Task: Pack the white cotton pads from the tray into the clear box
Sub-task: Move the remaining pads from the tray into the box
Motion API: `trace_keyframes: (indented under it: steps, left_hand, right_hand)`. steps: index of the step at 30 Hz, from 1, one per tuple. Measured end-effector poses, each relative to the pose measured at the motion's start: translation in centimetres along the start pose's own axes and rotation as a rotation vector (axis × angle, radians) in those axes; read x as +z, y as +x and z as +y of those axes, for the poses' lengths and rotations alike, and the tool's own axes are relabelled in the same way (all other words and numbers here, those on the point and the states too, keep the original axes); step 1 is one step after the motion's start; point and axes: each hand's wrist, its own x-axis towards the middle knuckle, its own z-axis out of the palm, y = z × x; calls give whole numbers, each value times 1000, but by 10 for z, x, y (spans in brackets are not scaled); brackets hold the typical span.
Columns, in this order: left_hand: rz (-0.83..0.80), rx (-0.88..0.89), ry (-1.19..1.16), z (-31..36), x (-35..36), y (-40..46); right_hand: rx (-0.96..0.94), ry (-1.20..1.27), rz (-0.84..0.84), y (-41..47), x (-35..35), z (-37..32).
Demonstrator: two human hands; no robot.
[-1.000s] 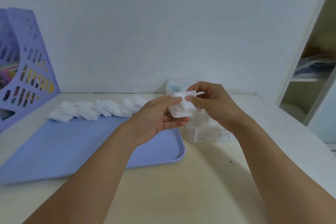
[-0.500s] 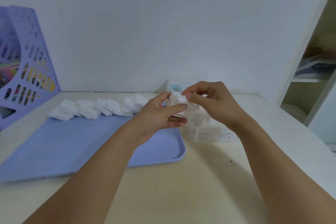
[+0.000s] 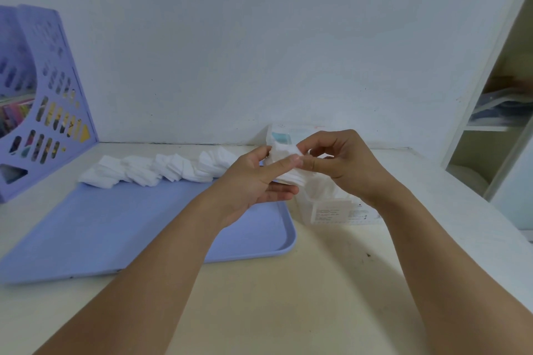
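Both hands, left hand (image 3: 253, 179) and right hand (image 3: 343, 164), pinch cotton pads (image 3: 285, 164) between them, above clear box (image 3: 326, 204).

Bare bench (image 3: 288, 297) fills the lower centre. A file rack (image 3: 43, 112) blocks the left edge, a shelf unit (image 3: 490, 138) the right, with the clear box (image 3: 326, 204) at centre.

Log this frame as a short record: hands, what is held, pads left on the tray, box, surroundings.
left hand: grips the held stack of pads
right hand: pinches the same stack
stack position: above the clear box, not yet in
remaining pads: a row along the far edge of the blue tray
box: right of tray, on the table
left edge: purple file rack
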Motion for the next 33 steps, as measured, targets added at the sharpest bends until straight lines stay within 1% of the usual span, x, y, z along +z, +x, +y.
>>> trace_keyframes:
  steps: [3, 7, 12, 15, 19, 26, 29, 33]
  left_hand:
    - [-16, 2, -6, 0, -1, 0]
    - [-22, -11, -46, 1, -3, 0]
    - [-17, -24, -52, -1, -4, 2]
    - [-18, -28, -60, 1, -3, 0]
    - [-12, -53, -146, 2, -3, 0]
    - [-31, -54, -220, 1, -4, 2]
    - [-41, -46, -243, 1, -5, 2]
    - [-55, -34, -236, 2, -6, 2]
  right_hand:
    - [24, 30, 17, 0, -1, 2]
    - [47, 84, -14, 1, -3, 1]
    - [8, -66, 23, 0, -1, 0]
    - [-36, -177, 76, 1, 3, 1]
    - [-39, -154, 102, 1, 6, -4]
    - [-107, -222, 236, 1, 11, -7]
    - [-118, -283, 233, -2, 13, -9]
    - [-120, -293, 195, -4, 14, -8]
